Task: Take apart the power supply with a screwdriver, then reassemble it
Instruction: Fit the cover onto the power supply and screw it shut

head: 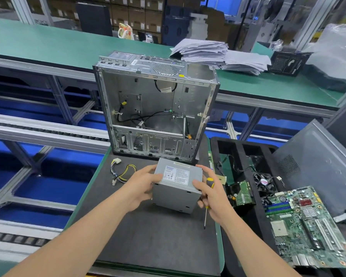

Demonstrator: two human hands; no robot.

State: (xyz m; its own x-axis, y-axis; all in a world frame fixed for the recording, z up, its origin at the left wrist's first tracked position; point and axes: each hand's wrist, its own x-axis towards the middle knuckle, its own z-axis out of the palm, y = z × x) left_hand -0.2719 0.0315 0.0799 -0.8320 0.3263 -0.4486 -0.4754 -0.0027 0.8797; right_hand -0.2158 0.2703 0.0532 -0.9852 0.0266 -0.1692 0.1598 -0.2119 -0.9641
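Just two hands (143, 185) (213, 199), one power supply (177, 193), one screwdriver (209, 181).

Cool, even light from overhead keeps the scene bright, leaving only soft, short shadows under the power supply (177, 188) on the dark mat (158, 236). The wide-angle lens bows the rails (38, 134) at the left edge and the green worktop (48, 45) across the top of the frame into curves. The centre is sharp, while the shelves (136, 15) in the upper background look soft and the plastic bag (340, 47) at upper right glares white.
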